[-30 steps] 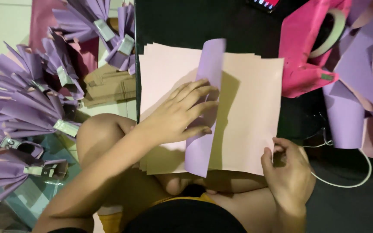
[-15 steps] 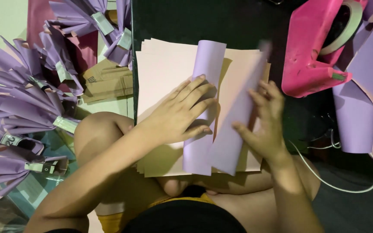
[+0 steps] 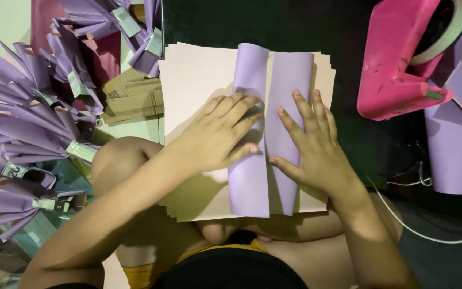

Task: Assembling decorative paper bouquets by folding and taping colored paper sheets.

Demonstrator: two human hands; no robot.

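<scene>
A lilac paper sheet (image 3: pixel 290 80) lies on a stack of pale pink paper (image 3: pixel 193 85), its two long sides folded in toward the middle. My left hand (image 3: pixel 217 136) presses flat on the left flap. My right hand (image 3: pixel 311 147) presses flat on the right flap, fingers spread. Both flaps curl up at the far end. The pink stack rests on a dark surface (image 3: pixel 295 24) over my lap.
Several folded lilac paper fans (image 3: pixel 28 128) taped at the base lie at the left. A pink tape dispenser (image 3: pixel 402 59) sits at the upper right, with rolled lilac paper (image 3: pixel 453 144) beside it. A white cord (image 3: pixel 434 230) runs at the lower right. Brown cardboard (image 3: pixel 132 96) lies left of the stack.
My right hand came up from the stack's near corner, folded the right side of the lilac sheet over, and now lies flat on it. My left hand stayed on the left flap.
</scene>
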